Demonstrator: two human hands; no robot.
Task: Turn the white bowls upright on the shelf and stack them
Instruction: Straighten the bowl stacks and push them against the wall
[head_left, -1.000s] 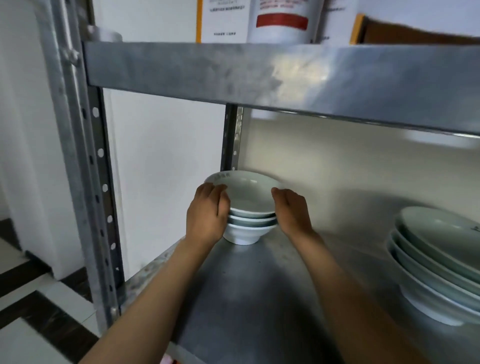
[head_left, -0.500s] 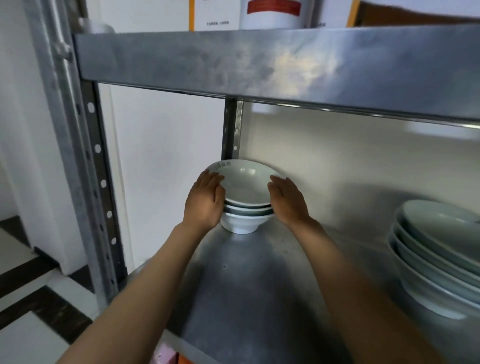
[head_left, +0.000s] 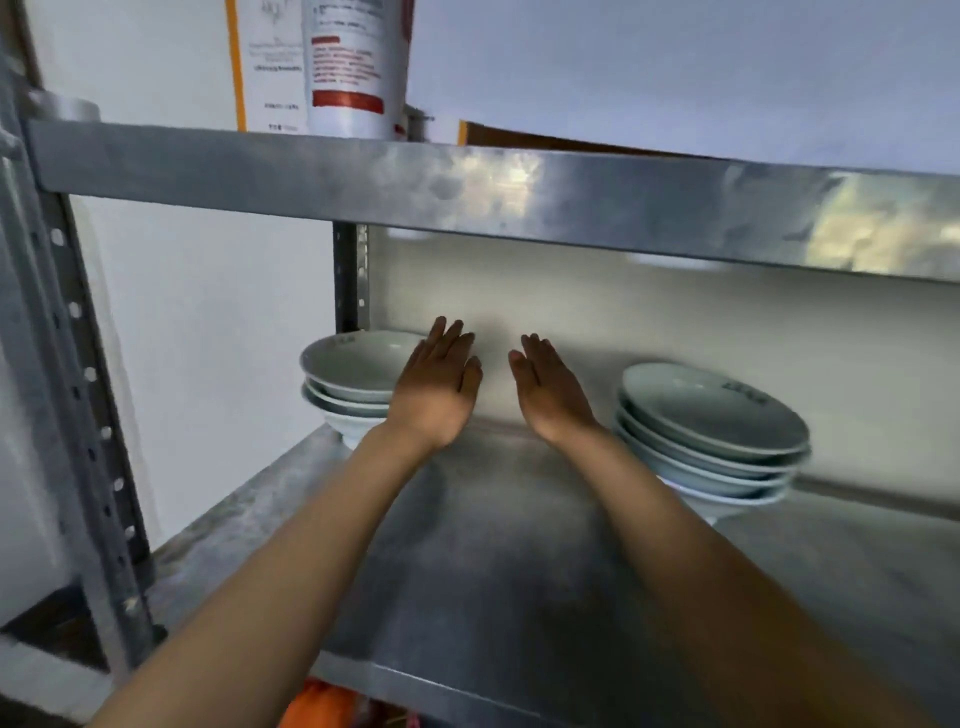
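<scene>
A stack of three upright white bowls (head_left: 353, 374) stands at the back left corner of the metal shelf (head_left: 519, 561). A taller stack of several upright white bowls (head_left: 711, 441) stands at the back right. My left hand (head_left: 439, 387) hovers just right of the left stack, fingers straight, holding nothing, and it hides the stack's right edge. My right hand (head_left: 548, 389) is beside it, palm turned inward, fingers straight and empty, between the two stacks.
The upper shelf beam (head_left: 493, 192) runs low across the view and carries a white bottle with a red label (head_left: 356, 62) and cartons. A perforated upright post (head_left: 78, 415) stands at the left. Something orange (head_left: 322, 706) shows below the shelf's front edge.
Both hands have let go of the left bowl stack and moved right, away from it, fingers now straight. The view has shifted so the right stack shows fully.
</scene>
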